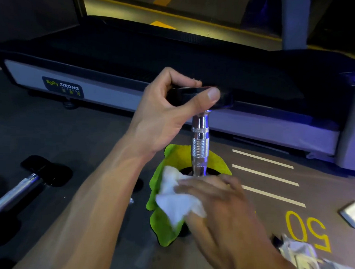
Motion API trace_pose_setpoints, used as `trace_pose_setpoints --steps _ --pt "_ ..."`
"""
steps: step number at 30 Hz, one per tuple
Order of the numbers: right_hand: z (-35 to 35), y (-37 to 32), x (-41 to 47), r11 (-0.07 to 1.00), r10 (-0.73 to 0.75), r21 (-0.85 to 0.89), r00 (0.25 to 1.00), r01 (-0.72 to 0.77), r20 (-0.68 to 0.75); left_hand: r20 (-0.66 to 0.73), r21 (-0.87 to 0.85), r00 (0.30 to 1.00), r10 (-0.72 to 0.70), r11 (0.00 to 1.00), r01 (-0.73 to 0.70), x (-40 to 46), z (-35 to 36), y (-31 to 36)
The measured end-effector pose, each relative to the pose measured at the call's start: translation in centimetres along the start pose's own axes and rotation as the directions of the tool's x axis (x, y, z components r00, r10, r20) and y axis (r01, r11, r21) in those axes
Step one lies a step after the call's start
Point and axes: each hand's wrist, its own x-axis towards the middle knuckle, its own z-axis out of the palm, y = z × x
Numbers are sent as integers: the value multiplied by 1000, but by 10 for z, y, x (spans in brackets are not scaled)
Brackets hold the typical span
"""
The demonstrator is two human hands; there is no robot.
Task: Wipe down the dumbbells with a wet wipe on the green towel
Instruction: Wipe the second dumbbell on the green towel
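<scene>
Gripping the dumbbell (pixel 199 143) by its black upper head, your left hand (pixel 163 113) is curling thumb and fingers round it, standing it upright on the green towel (pixel 161 220). Below, your right hand (pixel 220 204) is pressing the white wet wipe (pixel 176 202) against the chrome handle's base. A treadmill (pixel 114 88) is lying just beyond your left hand; another dumbbell (pixel 30 181) is lying on the floor, left of your forearm.

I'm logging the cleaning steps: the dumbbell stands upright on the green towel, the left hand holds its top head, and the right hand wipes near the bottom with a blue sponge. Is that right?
Not quite. The right hand holds a white wet wipe, not a blue sponge, as the head view shows. The rest stands: the dumbbell is upright on the green towel, and the left hand holds its top head.
</scene>
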Motion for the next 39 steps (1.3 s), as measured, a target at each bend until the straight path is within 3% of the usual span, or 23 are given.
trace_pose_setpoints --steps 4,10,12,13,15,17,20,22,23,25,26,27,29,32,33,34,36,37,38,39 --pt "-25 14 -10 992 52 125 988 -34 -142 -33 8 999 12 1000 -11 2 -12 -5" --pt "3 -7 6 997 -15 -81 999 11 -41 36 -25 999 9 1000 -8 -2 -3 -1" --pt "3 1 2 1000 -12 4 998 12 -60 44 -43 999 3 999 -1 -3 -3 0" --pt "-1 5 -1 994 68 94 994 -59 -91 45 -52 999 -1 999 3 -3 -4 1" --pt "-13 18 -7 892 374 317 921 -323 -113 49 -56 999 -7 998 10 -3 -5 3" --pt "-31 33 0 713 619 465 782 -525 -66 44 -31 999 0 1000 1 -1 -5 1" --pt "-57 55 14 505 824 570 559 -648 -95 47 -30 999 -1 1000 2 0 -2 -1" --pt "-64 56 11 569 791 530 594 -629 -145 49 -24 999 -3 1000 4 0 -1 -1" --pt "-63 51 11 649 727 458 673 -608 -136 48 -21 999 -5 1000 6 1 -1 -1" --pt "-54 40 15 759 578 339 815 -556 43 40 -29 999 -6 1000 7 2 -1 -2" --pt "-50 33 18 759 530 344 832 -552 164 32 -31 999 -5 1000 6 2 -1 -3" --pt "-47 26 21 695 512 423 813 -582 277 26 -29 1000 -5 1000 6 2 -1 -3" --pt "-43 17 26 448 519 665 780 -598 351 20 -24 1000 -7 1000 7 2 -1 -2" --pt "-42 14 31 80 381 935 877 -346 291 20 -29 1000 -5 1000 6 1 -1 -2" --pt "-44 7 32 60 341 955 905 -291 254 24 -26 1000 -5 1000 5 1 0 -1" --pt "-41 1 31 112 314 957 923 -266 220 31 -22 1000 -6 1000 7 0 1 0" --pt "-34 -6 23 477 317 827 936 -299 156 41 -17 999 -4 1000 5 0 4 2" --pt "-35 -12 21 708 313 642 946 -295 90 42 -21 999 -1 1000 2 -1 4 3" --pt "-33 -13 19 871 274 418 961 -258 22 42 -29 999 -1 1000 2 -2 5 4" --pt "-28 -10 14 945 231 237 973 -226 9 42 -39 999 -2 999 3 -3 6 5"
